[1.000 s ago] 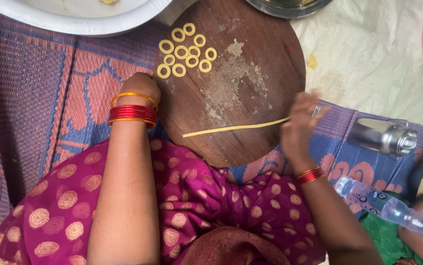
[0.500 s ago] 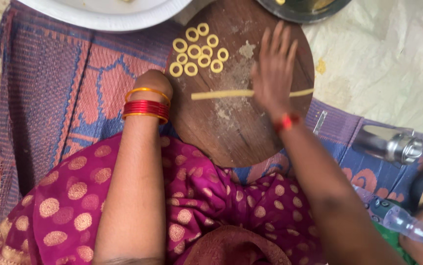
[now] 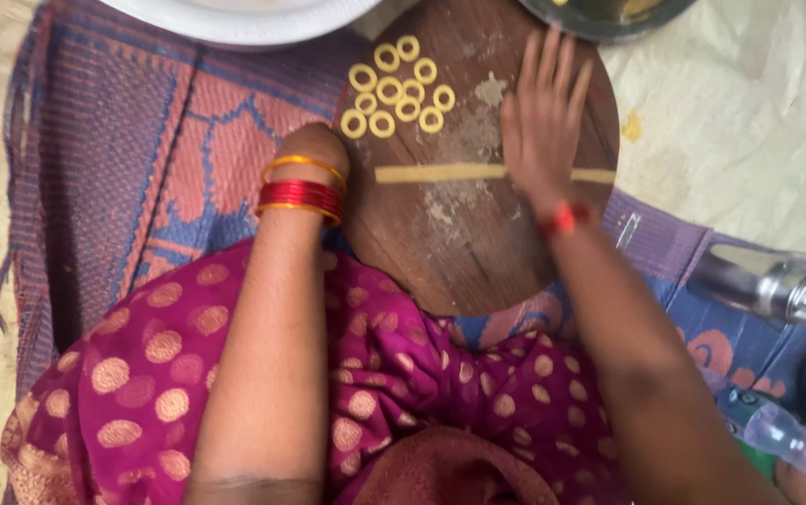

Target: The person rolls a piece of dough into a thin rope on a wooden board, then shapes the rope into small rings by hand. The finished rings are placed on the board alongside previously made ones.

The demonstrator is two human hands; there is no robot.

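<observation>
Flat and spread, the right hand [image 3: 541,117] presses palm-down on a thin pale-yellow rope of dough [image 3: 440,173], fingers fanned toward the far edge of the round dark wooden board [image 3: 464,252] that carries it. That rope lies straight across the board's middle; its left stretch runs out bare from under the palm and a short stub shows again past the hand near the board's right edge, so the middle part is hidden beneath the palm. Red thread circles that wrist. At the board's left edge the left hand [image 3: 311,150] is curled over the rim, its fingers out of sight, so I cannot tell whether it grips or only rests there; red and gold bangles [image 3: 302,192] sit stacked on its wrist. Near the board's far left part, a cluster of small yellow dough rings [image 3: 394,89] lies well apart from the rope, with floury smears dusting the wood between them. Under the board spreads a woven purple-and-pink mat [image 3: 141,159], coarse in texture. Just beyond the board's far edge show the rims of a white round dish [image 3: 235,19] and a dark metal bowl [image 3: 609,14]. To the right on the mat lies a shiny steel flask [image 3: 763,281], and a clear plastic bottle [image 3: 786,435] nearer the lap of magenta cloth with gold dots [image 3: 141,393].
</observation>
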